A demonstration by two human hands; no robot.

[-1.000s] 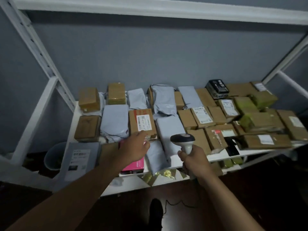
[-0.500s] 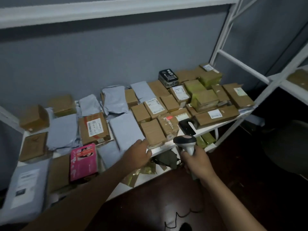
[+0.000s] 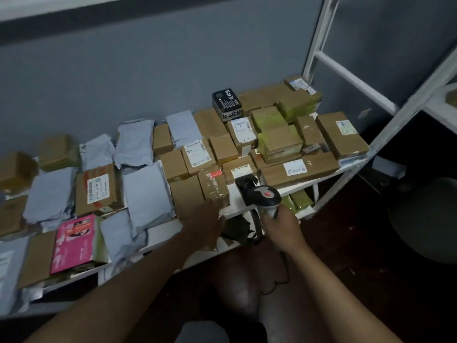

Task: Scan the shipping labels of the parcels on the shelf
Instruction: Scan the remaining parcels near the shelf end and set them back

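A grey-blue wall (image 3: 148, 70) fills the upper frame (dimly lit throughout). White metal shelving uprights (image 3: 319, 38) rise at upper right; a dark reddish floor (image 3: 371, 280) spreads across the lower right.

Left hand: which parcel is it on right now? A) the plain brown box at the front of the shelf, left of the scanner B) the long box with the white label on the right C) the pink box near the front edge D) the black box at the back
A: the left hand lies on the plain brown box at the shelf's front edge, while the right hand grips the scanner beside it.
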